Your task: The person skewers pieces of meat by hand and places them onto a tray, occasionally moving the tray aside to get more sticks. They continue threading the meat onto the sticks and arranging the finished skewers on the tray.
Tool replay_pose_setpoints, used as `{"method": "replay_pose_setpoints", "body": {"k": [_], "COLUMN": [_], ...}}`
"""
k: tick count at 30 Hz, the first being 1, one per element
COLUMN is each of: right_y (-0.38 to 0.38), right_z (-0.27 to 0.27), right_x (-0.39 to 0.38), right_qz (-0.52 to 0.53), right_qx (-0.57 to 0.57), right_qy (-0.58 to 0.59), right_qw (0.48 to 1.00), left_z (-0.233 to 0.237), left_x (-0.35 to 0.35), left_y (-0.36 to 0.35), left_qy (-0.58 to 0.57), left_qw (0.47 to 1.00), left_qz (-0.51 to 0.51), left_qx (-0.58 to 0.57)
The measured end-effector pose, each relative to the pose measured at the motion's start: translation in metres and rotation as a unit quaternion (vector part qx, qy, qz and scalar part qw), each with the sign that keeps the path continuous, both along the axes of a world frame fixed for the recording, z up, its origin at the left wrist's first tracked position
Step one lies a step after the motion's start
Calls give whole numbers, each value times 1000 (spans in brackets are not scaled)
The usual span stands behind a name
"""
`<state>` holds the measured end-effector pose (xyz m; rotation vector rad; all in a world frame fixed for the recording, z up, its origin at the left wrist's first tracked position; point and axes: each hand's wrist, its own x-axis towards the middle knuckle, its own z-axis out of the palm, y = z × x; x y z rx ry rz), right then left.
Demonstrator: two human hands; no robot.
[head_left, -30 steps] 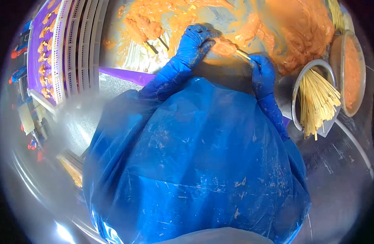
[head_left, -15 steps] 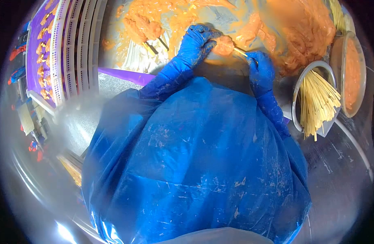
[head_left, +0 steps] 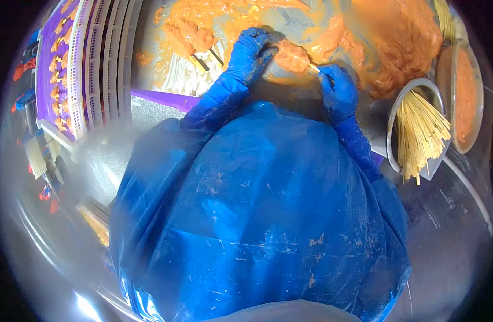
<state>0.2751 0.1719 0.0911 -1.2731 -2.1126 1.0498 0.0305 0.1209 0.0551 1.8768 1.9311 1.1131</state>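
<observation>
A piece of orange marinated meat [head_left: 292,57] sits on a wooden skewer [head_left: 314,68] between my two blue-gloved hands. My left hand [head_left: 253,51] is closed on the far end of the meat, its fingertips partly hidden. The stick's bare end is pinched in my right hand [head_left: 339,90]. To the left, two finished-looking meat skewers [head_left: 190,36] lie side by side on a white ridged surface [head_left: 187,78], their sticks pointing toward me. Loose marinated meat [head_left: 405,51] is heaped on the metal table beyond my right hand.
A round metal container [head_left: 391,126] of bare skewers [head_left: 420,131] stands at the right, beside a clear tub [head_left: 476,96] of orange meat. Stacked white plastic trays [head_left: 99,70] rise at the left; purple lining [head_left: 45,88] there bears rows of skewered meat.
The meat now spreads longer along the skewer and less bare stick shows. My right hand has shifted slightly left and up; my left hand has moved slightly up and left.
</observation>
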Motion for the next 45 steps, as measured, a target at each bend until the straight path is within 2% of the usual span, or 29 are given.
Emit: {"method": "replay_pose_setpoints", "body": {"k": [9, 14, 33, 37, 39, 43, 45], "right_y": [-1, 2, 1, 3, 3, 3, 1], "right_z": [11, 11, -5, -6, -6, -6, -6], "right_x": [-2, 8, -8, -17, -16, 1, 15], "right_qz": [24, 48, 43, 42, 36, 19, 0], "right_qx": [-13, 1, 9, -12, -6, -37, -60], "right_qy": [-17, 30, 49, 25, 22, 68, 78], "right_qw": [999, 998, 998, 999, 999, 997, 995], "left_z": [2, 3, 7, 3, 3, 16, 22], "left_x": [6, 6, 5, 6, 5, 8, 12], "left_y": [3, 3, 1, 2, 3, 0, 0], "left_qy": [-3, 10, 14, 16, 16, 63, 103], "left_qw": [1000, 1000, 1000, 1000, 1000, 998, 994], "left_qz": [21, 25, 8, 11, 14, 27, -3], "left_qx": [9, 11, -15, 9, -13, 11, 34]}}
